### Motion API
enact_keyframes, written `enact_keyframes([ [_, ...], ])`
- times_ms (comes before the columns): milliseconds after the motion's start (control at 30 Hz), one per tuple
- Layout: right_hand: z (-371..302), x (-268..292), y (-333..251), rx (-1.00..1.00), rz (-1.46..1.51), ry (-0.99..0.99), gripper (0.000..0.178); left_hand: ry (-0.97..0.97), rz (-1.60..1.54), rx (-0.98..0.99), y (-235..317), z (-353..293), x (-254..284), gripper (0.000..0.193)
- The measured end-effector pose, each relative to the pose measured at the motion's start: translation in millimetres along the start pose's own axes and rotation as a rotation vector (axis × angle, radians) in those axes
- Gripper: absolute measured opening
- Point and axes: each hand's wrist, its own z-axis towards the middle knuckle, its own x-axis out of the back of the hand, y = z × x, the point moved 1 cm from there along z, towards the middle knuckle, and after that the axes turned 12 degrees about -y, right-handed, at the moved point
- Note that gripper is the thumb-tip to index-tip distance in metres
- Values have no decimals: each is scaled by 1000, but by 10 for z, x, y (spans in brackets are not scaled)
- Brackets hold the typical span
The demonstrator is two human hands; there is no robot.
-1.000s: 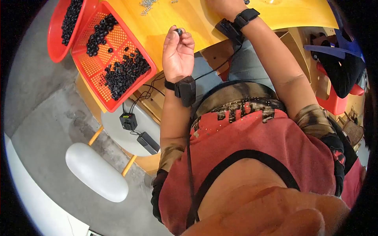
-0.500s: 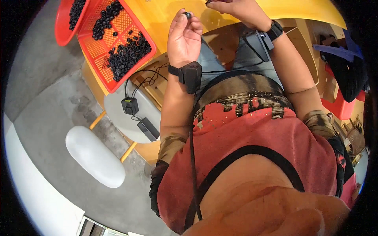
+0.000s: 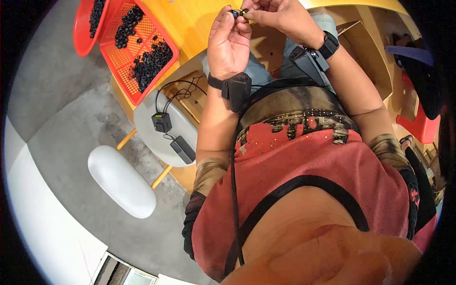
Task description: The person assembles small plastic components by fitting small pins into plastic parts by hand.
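Note:
Between the thumb and fingers of my left hand (image 3: 230, 47) is a small round black part (image 3: 234, 14). My right hand (image 3: 292, 21) pinches a second small black piece (image 3: 245, 12) right beside it, and the two seem to touch. Both hands meet over the near edge of the yellow table (image 3: 192, 28). To their left sits a red plastic basket (image 3: 136, 98) holding two heaps: round black parts (image 3: 127, 29) farther away and smaller black pieces (image 3: 153, 61) nearer. What exactly the pieces are is too small to tell.
A red bowl (image 3: 80, 35) with more black pieces adjoins the basket's left side. Below stands a white chair (image 3: 147, 123) carrying a black box and a power bank with cables (image 3: 183, 150). An open cardboard box (image 3: 368, 57) and a red stool (image 3: 420, 126) are at right.
My right hand has come down and left, bringing its black piece against the part in my left hand. The view has shifted slightly.

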Motion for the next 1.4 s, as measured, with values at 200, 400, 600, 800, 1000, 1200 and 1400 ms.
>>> enact_keyframes([
  [200,-22,-41,-50,-57,81,40,13,12,28,-26,14,-21,-71,18],
  [400,-68,58,-12,-32,115,9,14,30,48,-32,22,-60,-84,18],
  [600,-76,62,-32,-26,55,42,15,-1,129,-39,-6,-37,-71,20],
  [800,-122,100,-32,10,18,58,14,-11,177,-14,-37,-19,-105,20],
  [1000,-162,112,-49,38,6,67,12,77,235,-34,-128,13,-129,23],
  [1200,-226,93,-117,79,-88,91,11,31,393,-20,-100,4,-206,25],
  [1400,-162,211,55,327,-16,-56,12,-46,408,-78,-100,11,-360,21],
])
